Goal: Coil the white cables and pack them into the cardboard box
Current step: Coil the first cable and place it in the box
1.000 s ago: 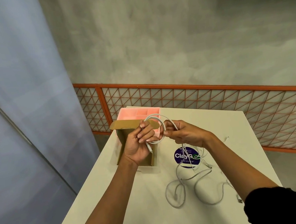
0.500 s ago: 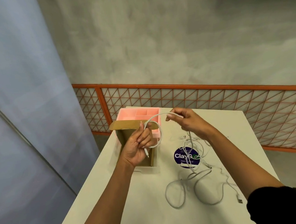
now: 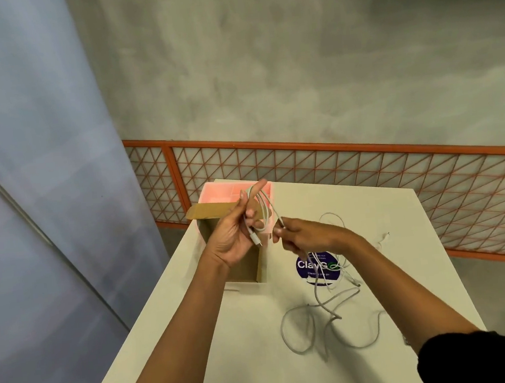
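Winding the cable: slack lies to your right and below

Your left hand (image 3: 234,237) is closed around the loops of white cable (image 3: 264,212) above the cardboard box (image 3: 246,266); your right hand (image 3: 305,235), just beside it, pinches the strand trailing down to the table (image 3: 230,349). The right hand is nearer the slack, so it should feed the next loop

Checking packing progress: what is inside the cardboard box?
The cardboard box shows only bare brown inner walls; the left hand and forearm cover most of the opening, so its contents cannot be confirmed.
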